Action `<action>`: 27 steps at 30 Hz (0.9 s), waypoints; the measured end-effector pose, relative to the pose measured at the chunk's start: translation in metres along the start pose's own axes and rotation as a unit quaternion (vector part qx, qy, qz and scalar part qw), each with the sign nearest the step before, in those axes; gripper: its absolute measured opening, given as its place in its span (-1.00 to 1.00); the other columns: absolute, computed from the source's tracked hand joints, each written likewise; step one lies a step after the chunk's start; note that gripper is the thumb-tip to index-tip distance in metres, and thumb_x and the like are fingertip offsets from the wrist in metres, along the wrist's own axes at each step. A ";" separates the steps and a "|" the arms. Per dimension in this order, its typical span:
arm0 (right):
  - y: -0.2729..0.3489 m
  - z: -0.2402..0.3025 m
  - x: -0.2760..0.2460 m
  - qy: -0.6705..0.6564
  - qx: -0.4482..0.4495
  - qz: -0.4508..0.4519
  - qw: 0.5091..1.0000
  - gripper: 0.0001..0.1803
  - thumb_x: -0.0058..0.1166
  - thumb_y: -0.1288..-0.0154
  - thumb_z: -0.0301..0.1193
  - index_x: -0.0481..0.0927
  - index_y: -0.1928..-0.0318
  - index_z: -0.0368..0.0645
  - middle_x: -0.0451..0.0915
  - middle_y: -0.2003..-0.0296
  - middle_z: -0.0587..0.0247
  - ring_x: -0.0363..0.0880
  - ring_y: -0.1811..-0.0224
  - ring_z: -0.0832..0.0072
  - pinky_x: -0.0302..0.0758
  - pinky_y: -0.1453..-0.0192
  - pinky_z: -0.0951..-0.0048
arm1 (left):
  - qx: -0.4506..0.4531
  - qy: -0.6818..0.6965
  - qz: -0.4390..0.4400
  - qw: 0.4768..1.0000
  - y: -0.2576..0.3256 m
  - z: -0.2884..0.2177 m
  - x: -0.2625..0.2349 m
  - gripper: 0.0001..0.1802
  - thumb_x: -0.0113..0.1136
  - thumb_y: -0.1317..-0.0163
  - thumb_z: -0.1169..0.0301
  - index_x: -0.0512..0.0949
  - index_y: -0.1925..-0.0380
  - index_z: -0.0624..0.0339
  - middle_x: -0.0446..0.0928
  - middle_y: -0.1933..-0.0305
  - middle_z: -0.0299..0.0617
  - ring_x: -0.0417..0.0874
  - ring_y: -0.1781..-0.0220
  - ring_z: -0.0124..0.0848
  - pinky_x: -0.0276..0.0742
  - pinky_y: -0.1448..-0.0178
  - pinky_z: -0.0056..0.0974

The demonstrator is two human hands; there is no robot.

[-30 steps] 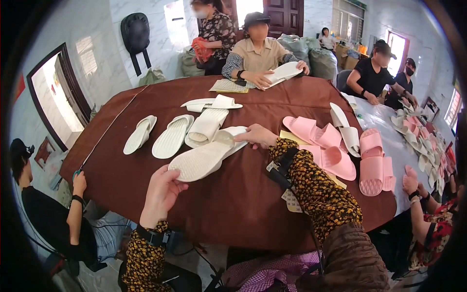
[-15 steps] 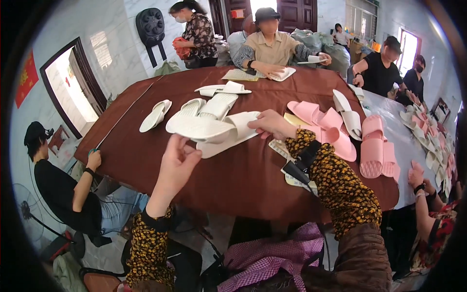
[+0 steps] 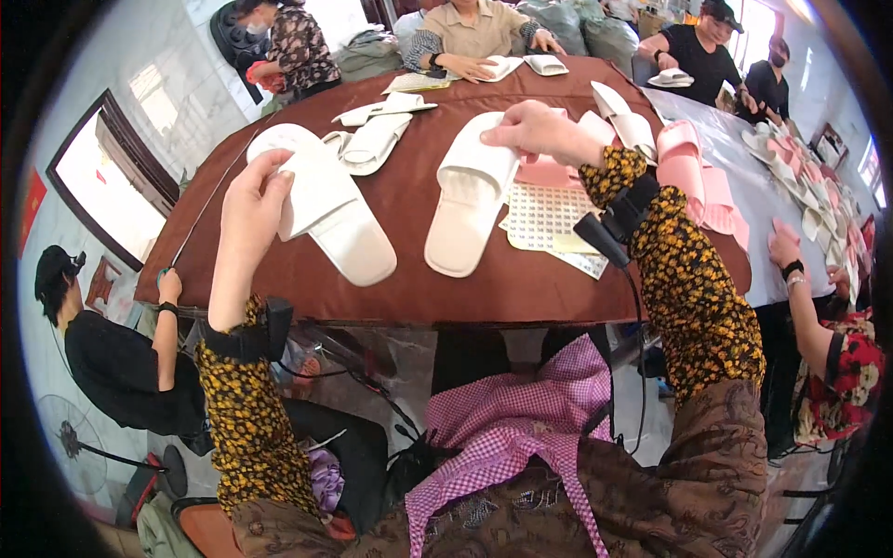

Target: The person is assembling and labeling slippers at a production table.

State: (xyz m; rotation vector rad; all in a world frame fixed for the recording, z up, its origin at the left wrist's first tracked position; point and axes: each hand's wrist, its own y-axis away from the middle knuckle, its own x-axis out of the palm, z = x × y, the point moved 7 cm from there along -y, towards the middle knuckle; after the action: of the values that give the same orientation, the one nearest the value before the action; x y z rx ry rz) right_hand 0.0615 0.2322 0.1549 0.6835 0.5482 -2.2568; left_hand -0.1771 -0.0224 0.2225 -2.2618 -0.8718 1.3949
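Note:
My left hand (image 3: 251, 200) grips a white slipper (image 3: 330, 219) by its strap end, its sole pointing toward me over the brown table (image 3: 400, 279). My right hand (image 3: 535, 130) holds a second white slipper (image 3: 470, 195) at its toe band, the heel lying toward the table's near edge. Both forearms wear yellow-and-black patterned sleeves with a dark device strapped at each wrist. Under the right slipper lies a sheet of small stickers (image 3: 549, 219).
More white slippers (image 3: 372, 139) lie mid-table, pink slippers (image 3: 688, 167) at the right. Several people sit around the table: one at the far side (image 3: 465, 28), one low at the left (image 3: 102, 344), others at the right (image 3: 819, 307). A pink checked cloth (image 3: 512, 428) covers my lap.
Both hands have pulled the two white slippers apart and toward me; the left one lifted a slipper off the pile, the right one dragged its slipper nearer.

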 end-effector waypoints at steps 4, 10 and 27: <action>0.010 0.010 -0.012 0.021 -0.021 0.044 0.999 -0.52 0.26 -0.11 -0.12 0.61 0.40 -0.42 0.50 0.65 0.24 0.45 0.65 0.56 0.39 0.62 0.53 | 0.046 0.057 0.073 0.995 -0.007 0.006 0.028 -0.71 0.09 -0.19 0.47 0.54 0.09 0.35 0.52 0.47 -0.27 0.49 0.41 -0.53 0.42 0.27 -0.37; 0.015 0.010 -0.078 0.073 -0.043 -0.107 0.991 -0.49 0.25 -0.09 -0.09 0.62 0.33 -0.42 0.59 0.58 0.15 0.58 0.61 0.48 0.50 0.58 0.45 | 0.009 -0.022 0.212 0.977 -0.026 -0.005 0.110 -0.71 0.14 -0.16 0.40 0.60 0.13 0.27 0.60 0.37 -0.08 0.58 0.35 -0.37 0.49 0.22 -0.31; -0.017 0.019 0.009 -0.109 -0.043 -0.012 0.993 -0.54 0.23 -0.19 -0.08 0.62 0.26 -0.31 0.56 0.48 0.31 0.50 0.49 0.59 0.46 0.40 0.55 | -0.158 0.424 0.149 0.879 0.039 -0.028 0.142 -0.30 0.08 -0.21 0.59 0.06 -0.35 0.36 0.57 0.15 -0.10 0.59 0.12 -0.45 0.52 0.06 -0.35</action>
State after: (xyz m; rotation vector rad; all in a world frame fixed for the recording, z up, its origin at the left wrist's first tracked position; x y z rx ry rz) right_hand 0.0377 0.2278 0.1669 0.3833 0.5455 -2.2785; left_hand -0.0936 0.0424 0.1169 -2.9331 -0.4656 0.2141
